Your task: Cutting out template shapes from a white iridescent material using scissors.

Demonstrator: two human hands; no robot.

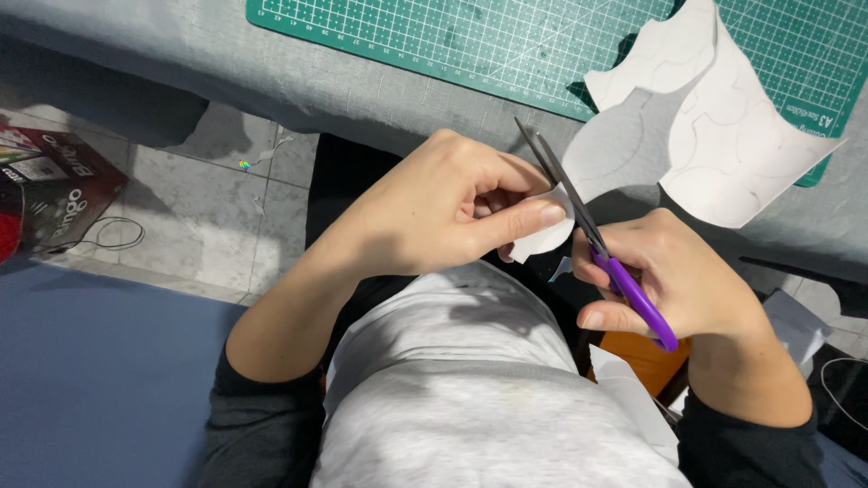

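Observation:
My left hand (443, 212) pinches a small white paper cutout (547, 237) between thumb and fingers, just in front of my chest. My right hand (678, 280) grips purple-handled scissors (624, 285); their dark blades (556, 176) point up and away, slightly apart, with the paper piece at their edge. A larger white paper sheet (714, 136) with curved pencil outlines and cut-away edges lies partly on the green cutting mat (452, 36), curling off the grey table edge.
The grey cloth-covered table (298, 81) runs across the top. Tiled floor (208, 217) shows below left, with a dark red cardboard box (54, 185) and a thin cable. A blue surface (99, 370) fills the lower left. An orange object (646, 361) sits under my right wrist.

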